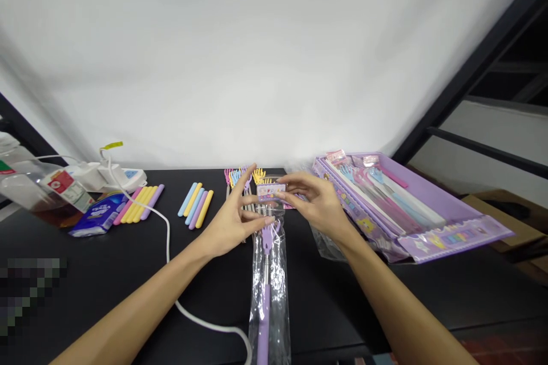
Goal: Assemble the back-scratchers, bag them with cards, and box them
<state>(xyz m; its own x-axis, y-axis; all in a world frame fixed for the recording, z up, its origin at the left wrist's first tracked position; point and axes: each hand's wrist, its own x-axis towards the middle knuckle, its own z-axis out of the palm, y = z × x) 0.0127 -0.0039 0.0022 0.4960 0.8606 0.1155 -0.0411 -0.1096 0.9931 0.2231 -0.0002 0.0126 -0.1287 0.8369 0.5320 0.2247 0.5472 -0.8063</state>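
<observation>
A purple back scratcher (266, 296) with a metal neck and a hand-shaped head lies lengthwise in a clear plastic sleeve (280, 302) before me. At the sleeve's far end is a small printed header card (271, 191). My right hand (314, 202) pinches this card at its right edge between thumb and fingers. From the other side, my left hand (233, 219) holds the top of the sleeve just above the scratcher's head, thumb on the plastic and index finger raised. Behind the hands lie several hand-shaped scratcher heads (259, 174) in pink, blue, purple and yellow, partly covered.
A purple display box (411, 191) with bagged scratchers stands at right. Coloured handles (143, 205) lie in two groups at left. Beyond them are a blue packet (100, 215), a power strip (132, 175) and a bottle (43, 188). A white cable (168, 239) crosses the black table.
</observation>
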